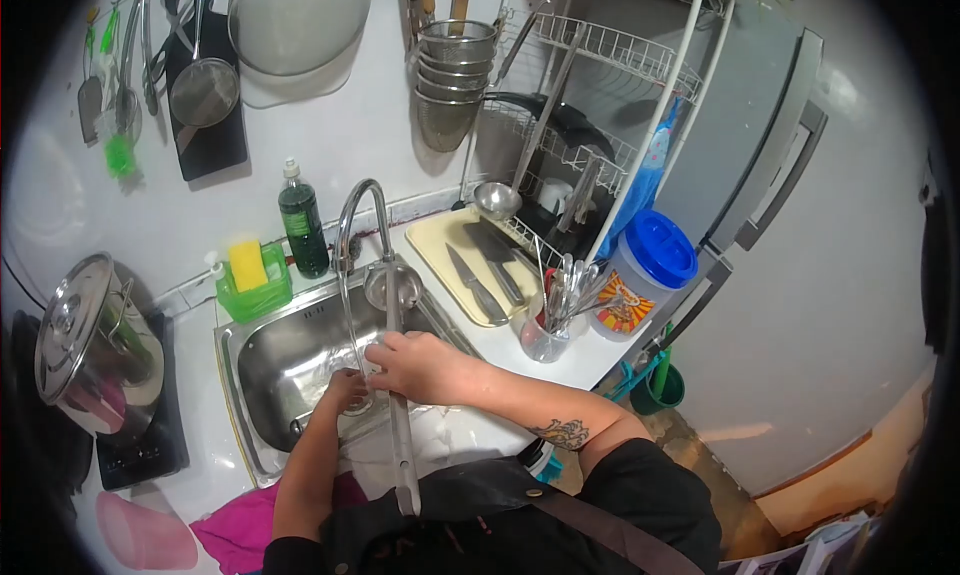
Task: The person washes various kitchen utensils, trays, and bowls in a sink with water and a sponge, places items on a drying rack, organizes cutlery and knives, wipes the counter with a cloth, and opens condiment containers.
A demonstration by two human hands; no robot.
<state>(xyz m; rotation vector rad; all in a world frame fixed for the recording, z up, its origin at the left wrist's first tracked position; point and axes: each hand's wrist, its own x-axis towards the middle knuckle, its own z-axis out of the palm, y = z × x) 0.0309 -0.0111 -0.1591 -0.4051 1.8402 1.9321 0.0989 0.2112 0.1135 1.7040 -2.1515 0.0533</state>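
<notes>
A long metal ladle [402, 445] runs from near the tap down toward my body, its round bowl beside the tap [362, 210]. My right hand [415, 365] is closed around the ladle's handle at mid-length. Lower in the steel sink [275, 360], my left hand [348, 388] is under the thin stream of water, close to my right hand. Its fingers are partly curled; whether they hold anything is too small to tell.
Behind the sink are a green caddy [253, 285] with a yellow sponge and a green bottle [303, 225]. Knives lie on a cutting board [440, 237] at right, beside a cutlery cup [543, 343] and a blue-lidded container [640, 275]. A steel pot [125, 350] stands left.
</notes>
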